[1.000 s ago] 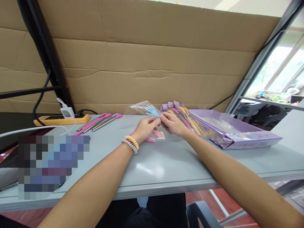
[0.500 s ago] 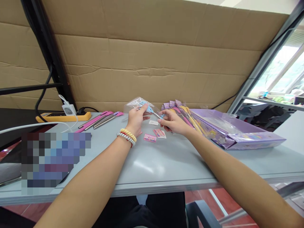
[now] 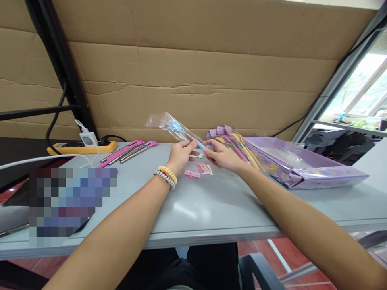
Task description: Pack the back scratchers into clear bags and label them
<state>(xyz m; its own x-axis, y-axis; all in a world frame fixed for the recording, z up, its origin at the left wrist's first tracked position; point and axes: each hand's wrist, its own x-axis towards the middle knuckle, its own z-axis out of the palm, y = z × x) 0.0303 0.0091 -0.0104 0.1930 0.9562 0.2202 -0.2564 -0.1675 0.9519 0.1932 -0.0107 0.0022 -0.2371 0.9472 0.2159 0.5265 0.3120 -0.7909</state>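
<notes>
A light-blue back scratcher [image 3: 176, 126] with a hand-shaped head lies tilted between my hands, its head up and to the left inside a clear plastic bag [image 3: 165, 119]. My left hand [image 3: 180, 156], wearing coiled bands at the wrist, pinches its blue handle through the film. Close by, my right hand [image 3: 222, 155] is closed on the handle's lower end; its fingertips are partly hidden. Below them on the table lie a pink printed card [image 3: 191, 174] and a pink-and-white card [image 3: 204, 168]. A white slip [image 3: 197, 155] is partly covered by my left fingers.
Pink and metal back scratchers [image 3: 132, 152] lie left, near a yellow power strip [image 3: 81, 148]. Bagged yellow and pink ones [image 3: 238, 147] lean against a purple box [image 3: 302, 173] at the right. A cardboard panel [image 3: 193, 72] stands behind the table [image 3: 187, 213].
My left hand rose along the back scratcher, then slid down to its handle. The bagged head now extends farther up and left from my hands, with the metal shaft showing.
</notes>
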